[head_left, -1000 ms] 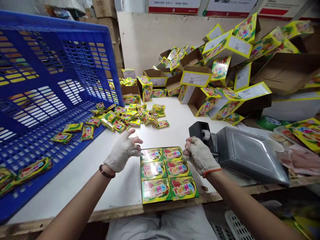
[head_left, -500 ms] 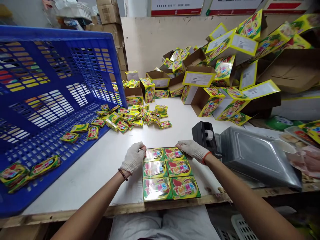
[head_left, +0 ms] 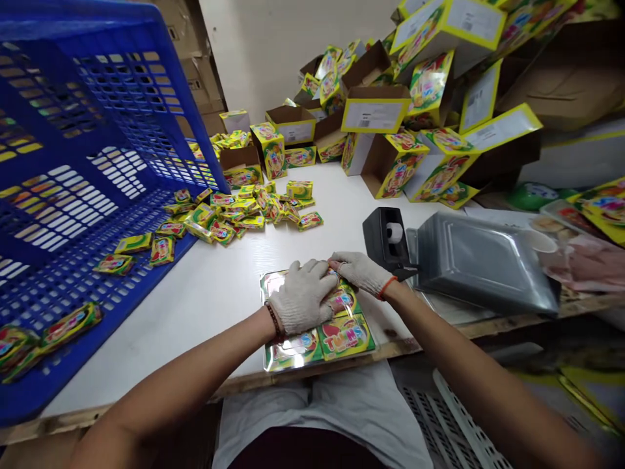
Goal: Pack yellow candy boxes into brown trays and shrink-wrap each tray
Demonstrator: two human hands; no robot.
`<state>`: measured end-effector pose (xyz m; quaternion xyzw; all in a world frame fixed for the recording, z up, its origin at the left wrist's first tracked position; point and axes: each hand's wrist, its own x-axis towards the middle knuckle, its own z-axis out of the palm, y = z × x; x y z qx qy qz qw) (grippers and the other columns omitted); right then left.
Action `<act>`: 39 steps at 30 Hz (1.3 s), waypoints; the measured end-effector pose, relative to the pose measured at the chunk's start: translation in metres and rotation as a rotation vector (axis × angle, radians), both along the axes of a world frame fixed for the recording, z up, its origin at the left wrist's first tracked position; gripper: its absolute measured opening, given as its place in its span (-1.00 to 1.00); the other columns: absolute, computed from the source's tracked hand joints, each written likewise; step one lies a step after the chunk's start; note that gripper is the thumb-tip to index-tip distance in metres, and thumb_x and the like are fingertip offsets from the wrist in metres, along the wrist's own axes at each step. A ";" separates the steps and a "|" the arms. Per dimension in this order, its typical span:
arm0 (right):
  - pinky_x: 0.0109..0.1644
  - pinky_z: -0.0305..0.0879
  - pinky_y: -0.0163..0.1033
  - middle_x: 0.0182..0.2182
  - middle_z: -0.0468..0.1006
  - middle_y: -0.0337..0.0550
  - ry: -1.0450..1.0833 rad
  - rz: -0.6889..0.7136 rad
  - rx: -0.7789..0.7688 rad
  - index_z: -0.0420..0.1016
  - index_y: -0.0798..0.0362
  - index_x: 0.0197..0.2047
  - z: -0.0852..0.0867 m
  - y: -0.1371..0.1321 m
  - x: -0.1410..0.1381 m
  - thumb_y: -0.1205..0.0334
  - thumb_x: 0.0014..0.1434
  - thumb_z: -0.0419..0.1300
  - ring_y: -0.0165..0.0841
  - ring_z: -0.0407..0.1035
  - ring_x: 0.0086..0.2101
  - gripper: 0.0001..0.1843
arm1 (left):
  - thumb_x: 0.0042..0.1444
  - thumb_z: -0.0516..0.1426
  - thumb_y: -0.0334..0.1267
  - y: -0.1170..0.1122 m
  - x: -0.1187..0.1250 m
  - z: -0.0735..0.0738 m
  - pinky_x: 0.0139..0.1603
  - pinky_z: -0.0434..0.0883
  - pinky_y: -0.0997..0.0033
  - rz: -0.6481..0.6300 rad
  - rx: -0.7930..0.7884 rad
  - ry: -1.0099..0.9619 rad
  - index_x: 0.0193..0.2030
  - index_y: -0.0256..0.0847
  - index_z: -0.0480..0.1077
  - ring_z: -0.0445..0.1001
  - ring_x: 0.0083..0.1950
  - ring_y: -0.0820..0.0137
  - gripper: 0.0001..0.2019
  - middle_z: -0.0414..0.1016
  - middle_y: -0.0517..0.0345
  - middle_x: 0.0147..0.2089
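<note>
A flat block of small TWINS boxes (head_left: 346, 335) under shiny clear plastic lies at the table's front edge. My left hand (head_left: 303, 296), in a white knit glove, rests palm down across its middle, fingers spread, covering several of the boxes. Next to it, my right hand (head_left: 362, 271), also gloved, is at the far edge of the block. Its thumb and fingers are pressed together close to my left fingertips; what is between them is hidden. A clear plastic margin shows along the block's left side.
A blue crate (head_left: 195, 143) lies on its side at the left, with small packs (head_left: 244, 212) spilling from it. Empty display boxes (head_left: 395, 163) are heaped at the back right. A black tape dispenser (head_left: 383, 238) and a grey metal container (head_left: 483, 260) stand right of my hands.
My left hand has moved from the block's far left corner onto its top, with fingers spread. My right hand has shifted inward along the far edge. The view has tilted down.
</note>
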<state>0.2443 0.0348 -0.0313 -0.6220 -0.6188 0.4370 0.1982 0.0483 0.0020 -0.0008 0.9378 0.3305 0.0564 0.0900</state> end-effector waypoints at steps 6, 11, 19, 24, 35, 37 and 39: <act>0.09 0.40 -0.14 -0.02 0.61 -0.09 0.087 -0.052 0.130 0.40 -0.01 0.29 0.000 -0.066 0.013 0.18 0.19 0.14 -0.20 0.47 -0.05 -0.41 | 0.35 -0.01 0.03 -0.012 0.014 -0.004 0.14 0.26 -0.15 0.018 0.086 0.069 0.34 -0.10 0.27 0.24 0.25 -0.03 -0.50 0.27 -0.17 0.30; -0.41 0.40 -0.25 -0.42 0.47 -0.27 0.290 -0.119 -0.142 0.17 0.03 0.42 -0.001 -0.137 0.026 -0.09 0.18 0.17 -0.35 0.40 -0.50 -0.19 | 0.32 0.00 0.12 -0.011 0.019 -0.002 0.09 0.24 -0.21 0.023 0.070 0.126 0.40 0.02 0.24 0.24 0.24 -0.12 -0.43 0.26 -0.25 0.29; -0.54 0.27 -0.28 -0.52 0.41 -0.30 0.501 -0.201 -0.338 0.31 0.10 0.23 -0.019 -0.163 0.027 -0.32 0.07 0.18 -0.37 0.35 -0.59 -0.16 | 0.13 0.09 0.37 -0.018 0.021 -0.003 0.22 0.08 -0.44 0.015 0.045 0.140 0.42 0.01 0.22 0.14 0.35 -0.27 -0.19 0.09 -0.35 0.46; -0.29 0.40 -0.13 -0.37 0.54 -0.07 0.011 -0.401 0.137 0.52 0.03 -0.02 0.003 -0.133 0.078 -0.06 0.21 0.11 -0.22 0.44 -0.37 -0.58 | 0.08 0.15 0.37 -0.020 0.025 0.002 0.25 0.04 -0.48 0.054 0.002 0.154 0.41 -0.02 0.26 0.13 0.38 -0.29 -0.17 0.10 -0.38 0.46; -0.33 0.14 -0.18 -0.35 0.62 0.05 -0.684 -0.387 0.095 0.55 0.07 -0.35 0.028 -0.037 0.106 0.08 0.26 -0.01 -0.19 0.41 -0.33 -0.62 | 0.07 0.13 0.41 -0.021 0.023 -0.003 0.27 0.09 -0.46 0.062 0.055 0.135 0.40 0.04 0.26 0.17 0.39 -0.22 -0.17 0.14 -0.33 0.46; -0.31 0.15 -0.19 -0.35 0.62 0.04 -0.675 -0.400 0.083 0.56 0.07 -0.36 0.029 -0.034 0.104 0.12 0.22 0.04 -0.20 0.41 -0.32 -0.68 | 0.06 0.11 0.42 -0.021 0.022 -0.005 0.26 0.09 -0.47 0.057 0.065 0.125 0.41 0.04 0.25 0.18 0.38 -0.24 -0.15 0.15 -0.34 0.45; -0.27 0.20 -0.20 -0.31 0.62 0.03 -0.662 -0.429 0.123 0.56 0.07 -0.36 0.028 -0.037 0.102 0.15 0.19 0.05 -0.20 0.43 -0.28 -0.71 | 0.06 0.10 0.44 -0.020 0.022 -0.006 0.26 0.09 -0.47 0.054 0.070 0.116 0.41 0.03 0.25 0.18 0.38 -0.25 -0.14 0.14 -0.35 0.45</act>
